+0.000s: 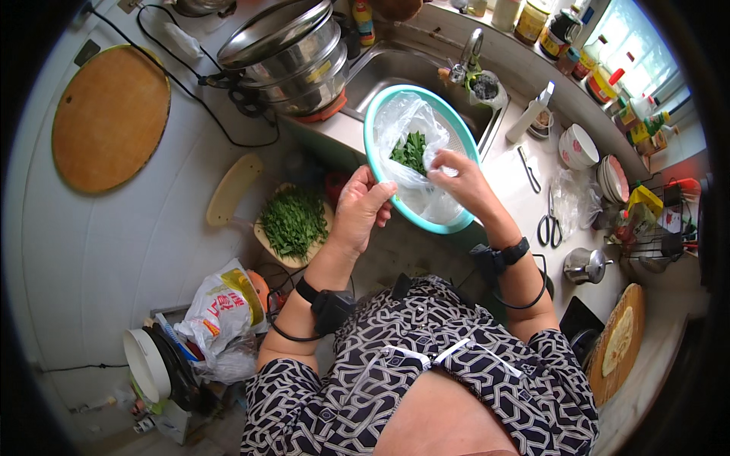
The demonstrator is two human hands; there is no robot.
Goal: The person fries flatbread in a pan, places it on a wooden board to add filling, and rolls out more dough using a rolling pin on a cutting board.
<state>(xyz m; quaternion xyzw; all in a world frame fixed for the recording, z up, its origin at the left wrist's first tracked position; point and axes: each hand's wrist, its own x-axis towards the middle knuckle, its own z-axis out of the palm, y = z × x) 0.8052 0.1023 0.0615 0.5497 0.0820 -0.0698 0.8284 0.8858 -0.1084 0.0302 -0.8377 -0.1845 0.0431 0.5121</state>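
My left hand (pixel 365 199) grips the near-left rim of a turquoise plastic colander (pixel 373 162), thumb on top. The colander is tilted at the front edge of the sink. Inside it lies a clear plastic bag (pixel 396 117), its mouth spread, with a small heap of leafy greens (pixel 409 151) showing in it. At the bag's right edge, beside the leaves, the fingers of my right hand (pixel 465 182) pinch the film; their tips are partly hidden. Below to the left, a larger pile of greens (pixel 293 222) rests on the cream seat of a small chair (pixel 234 188).
A stacked steel steamer (pixel 296 74) stands left of the sink basin (pixel 390 65) and its faucet (pixel 472 48). Scissors (pixel 550 225), a peeler (pixel 529 171), bowls (pixel 579 147) and a metal pot (pixel 584 266) occupy the right counter. Bags (pixel 219 319) sit at lower left.
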